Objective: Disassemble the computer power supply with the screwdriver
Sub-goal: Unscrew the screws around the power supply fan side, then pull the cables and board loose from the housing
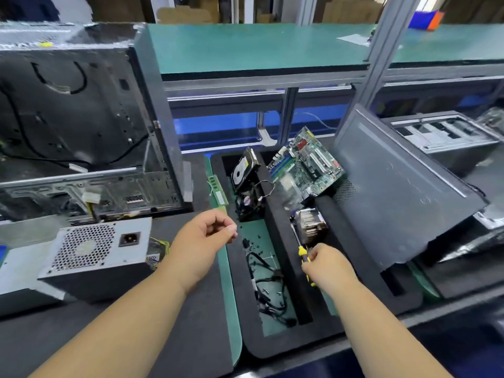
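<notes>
Leftmost, an opened computer case (pixel 81 118) is standing in the upper left of the frame, with black cables hanging inside it. Below it, in the lower left, the power supply (pixel 98 252) is lying on the desk (pixel 191 323), its perforated fan grille and power socket facing the camera; a bundle of yellow and black wires is trailing from its right end.

Near the centre, the left hand (pixel 203 241) is hovering just right of the power supply without touching it. Its fingers (pixel 227 230) are curling loosely inward, thumb close to the forefinger, and whether they are pinching something small cannot be told.

Right of that hand, a black foam tray (pixel 245 309) is lying on the desk. Its left compartment is holding loose screws (pixel 256 244) and a tangle of black cables (pixel 270 285); a hard drive (pixel 244 170) is leaning at its far end. A green memory stick (pixel 218 189) is lying just beside the tray's left edge.

Further right, a motherboard (pixel 305 165) is resting tilted in the centre of the frame, with a heatsink (pixel 312 225) just below it. The right hand (pixel 327 266) is gripping the yellow-and-black handle of the screwdriver (pixel 302 253), fingers wrapping round it, shaft pointing up beside the heatsink.

At the right, a dark side panel (pixel 403 186) is leaning tilted over the tray's right edge.
</notes>
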Demonstrator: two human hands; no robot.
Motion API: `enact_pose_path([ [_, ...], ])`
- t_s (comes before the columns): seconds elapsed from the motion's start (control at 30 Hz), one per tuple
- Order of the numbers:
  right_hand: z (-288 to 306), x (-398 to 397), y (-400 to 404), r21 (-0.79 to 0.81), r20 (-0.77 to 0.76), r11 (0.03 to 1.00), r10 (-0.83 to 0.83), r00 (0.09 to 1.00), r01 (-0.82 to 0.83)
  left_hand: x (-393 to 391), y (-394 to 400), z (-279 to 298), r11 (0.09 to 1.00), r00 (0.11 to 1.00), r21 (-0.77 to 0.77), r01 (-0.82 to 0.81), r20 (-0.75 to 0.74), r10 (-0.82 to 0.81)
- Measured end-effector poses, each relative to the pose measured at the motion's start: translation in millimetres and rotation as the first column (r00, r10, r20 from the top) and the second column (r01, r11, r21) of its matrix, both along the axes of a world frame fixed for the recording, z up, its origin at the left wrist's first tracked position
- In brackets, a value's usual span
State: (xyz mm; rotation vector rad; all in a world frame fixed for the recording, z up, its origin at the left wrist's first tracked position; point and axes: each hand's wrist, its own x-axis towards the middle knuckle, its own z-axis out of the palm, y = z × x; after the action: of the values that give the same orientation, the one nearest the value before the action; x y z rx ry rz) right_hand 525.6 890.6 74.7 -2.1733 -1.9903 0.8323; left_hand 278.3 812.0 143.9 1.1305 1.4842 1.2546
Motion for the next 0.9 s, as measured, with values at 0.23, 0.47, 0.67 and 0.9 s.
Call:
enact_pose_path([
  [0.23, -3.9, 2.7, 11.5, -0.109, 0.035, 0.988, 0.117, 0.993, -0.113, 12.9, 10.6, -9.1, 0.994, 0.997, -0.098, -0.048, -0.066, 0.042],
  [0.47, 1.0, 8.1, 25.0, -0.162, 0.042, 0.97, 0.192, 0.981, -0.183, 29.2, 17.6, -11.6, 0.986, 0.995, -0.154, -0.056, -0.091, 0.042],
  [0.67, 3.0, 8.8, 32.5, -0.069, -0.045, 0.988, 0.138, 0.989, -0.141, 36.2, 20.7, -13.8, 0.982, 0.993, -0.178, -0.069, -0.111, 0.05],
  [0.9, 39.0, -55.6, 23.8, -0.134, -0.718, 0.932, 0.143, 0.682, -0.337, 30.0, 14.3, -13.0, 0.988, 0.908, -0.11, -0.105, -0.415, 0.05],
])
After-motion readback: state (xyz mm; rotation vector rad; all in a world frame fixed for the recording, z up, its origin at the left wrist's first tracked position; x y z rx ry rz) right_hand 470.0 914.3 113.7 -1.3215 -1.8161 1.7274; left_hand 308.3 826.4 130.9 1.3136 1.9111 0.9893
